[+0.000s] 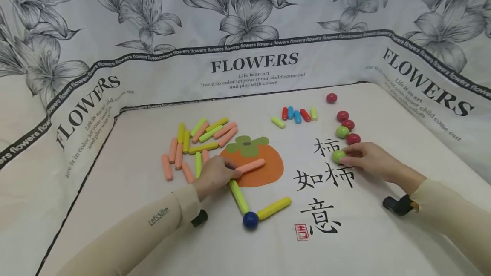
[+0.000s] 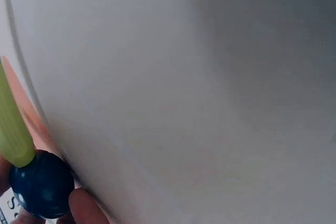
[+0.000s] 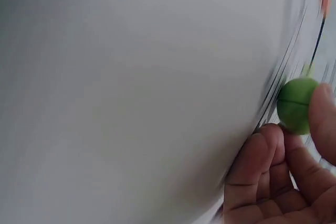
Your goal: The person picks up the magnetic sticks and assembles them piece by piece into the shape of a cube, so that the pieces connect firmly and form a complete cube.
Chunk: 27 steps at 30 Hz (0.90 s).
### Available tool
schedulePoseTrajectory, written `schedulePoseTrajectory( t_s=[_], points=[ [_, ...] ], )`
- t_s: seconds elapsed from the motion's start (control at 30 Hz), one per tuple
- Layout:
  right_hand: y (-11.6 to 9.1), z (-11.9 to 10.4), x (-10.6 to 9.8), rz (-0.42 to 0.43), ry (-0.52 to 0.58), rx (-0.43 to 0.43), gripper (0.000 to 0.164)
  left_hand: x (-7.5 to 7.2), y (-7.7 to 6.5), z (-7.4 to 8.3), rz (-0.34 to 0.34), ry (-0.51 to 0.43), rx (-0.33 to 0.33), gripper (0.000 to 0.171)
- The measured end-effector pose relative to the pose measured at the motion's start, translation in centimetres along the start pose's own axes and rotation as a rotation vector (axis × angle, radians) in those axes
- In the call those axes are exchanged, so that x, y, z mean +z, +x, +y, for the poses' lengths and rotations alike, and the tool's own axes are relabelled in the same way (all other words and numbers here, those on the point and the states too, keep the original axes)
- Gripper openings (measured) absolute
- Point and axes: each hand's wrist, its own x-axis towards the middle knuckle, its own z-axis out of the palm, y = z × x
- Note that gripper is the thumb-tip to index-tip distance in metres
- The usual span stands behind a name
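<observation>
My left hand (image 1: 216, 176) is over the left edge of the printed persimmon. In the left wrist view its fingers grip a dark blue ball (image 2: 44, 187) with a light green stick (image 2: 13, 124) against it; the hand hides this ball in the head view. A peach stick (image 1: 251, 165) reaches out from the fingers. The green stick (image 1: 239, 197) runs from under the hand to another blue ball (image 1: 250, 220), which also meets a yellow stick (image 1: 274, 208). My right hand (image 1: 370, 161) pinches a green ball (image 3: 295, 106) between thumb and fingers, over the printed characters.
Peach, yellow and green sticks (image 1: 203, 148) lie in a loose group left of the print. Short red, blue and green pieces (image 1: 297, 116) lie at the back. Several red balls (image 1: 342, 116) and a green ball (image 1: 342, 131) sit beyond my right hand.
</observation>
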Motion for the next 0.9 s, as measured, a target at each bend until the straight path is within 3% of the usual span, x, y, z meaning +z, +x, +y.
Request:
schedulePoseTrajectory(
  t_s=[0.2, 0.33, 0.57, 0.73, 0.9],
  points=[
    [2.3, -8.0, 4.3, -0.127, 0.064, -0.095, 0.049, -0.6, -0.4, -0.1, -0.005, -0.113, -0.078, 0.022],
    [3.3, -11.0, 6.4, -0.186, 0.108, -0.119, 0.046, -0.4, -0.7, -0.3, -0.03, -0.141, -0.103, 0.021],
    [4.2, -12.7, 7.9, -0.224, 0.175, -0.116, 0.046, 0.0, -0.5, -0.6, -0.018, -0.145, -0.091, 0.018],
    [4.5, -13.0, 7.9, -0.226, 0.173, -0.117, 0.045, -0.1, -0.2, -0.4, -0.002, -0.131, -0.1, 0.019],
    [4.6, -12.6, 7.2, -0.227, 0.157, -0.1, 0.051, 0.0, 0.0, -0.2, 0.01, -0.1, -0.056, 0.019]
  ],
)
